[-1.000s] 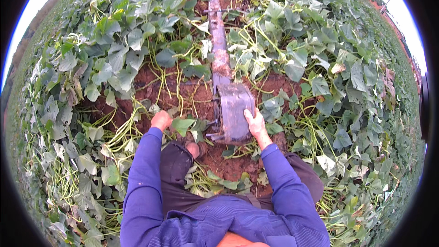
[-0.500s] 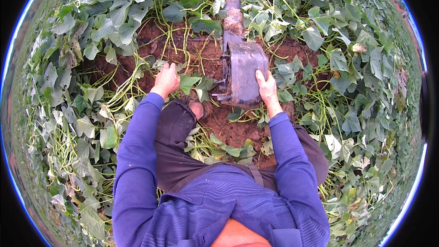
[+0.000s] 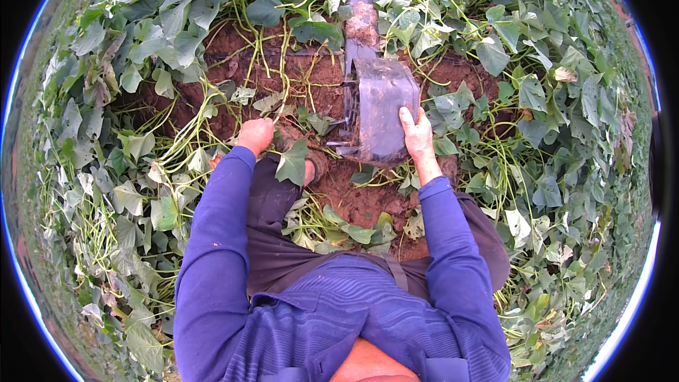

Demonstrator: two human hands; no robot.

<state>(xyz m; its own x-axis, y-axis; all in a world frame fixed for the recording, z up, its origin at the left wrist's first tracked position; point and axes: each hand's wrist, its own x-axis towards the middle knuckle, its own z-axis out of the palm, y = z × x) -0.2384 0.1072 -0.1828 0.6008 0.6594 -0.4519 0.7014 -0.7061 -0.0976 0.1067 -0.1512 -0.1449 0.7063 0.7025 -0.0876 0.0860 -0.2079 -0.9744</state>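
Note:
My left hand (image 3: 256, 135) is closed in a fist around what looks like a green vine stem (image 3: 284, 88) that runs up to the plants beyond. A drooping green leaf (image 3: 292, 162) hangs just right of that wrist. My right hand (image 3: 419, 134) grips the right edge of a dark, muddy box-shaped cover (image 3: 385, 110), thumb on top and the other fingers mostly hidden behind it. Metal prongs (image 3: 344, 147) stick out from the cover's left side. A long dark bar (image 3: 359, 0), caked with soil, extends from it away from me.
Leafy vines (image 3: 537, 134) spread thickly on both sides. Reddish-brown soil (image 3: 353, 201) shows between my legs and around the cover. Loose stems (image 3: 187, 141) tangle left of my left hand. A foot (image 3: 316, 167) rests on the soil, partly behind the leaf.
My left hand has drawn slightly down toward me and closed into a fist, the leaf beside it dropping lower. My right hand and the cover have shifted slightly to the right.

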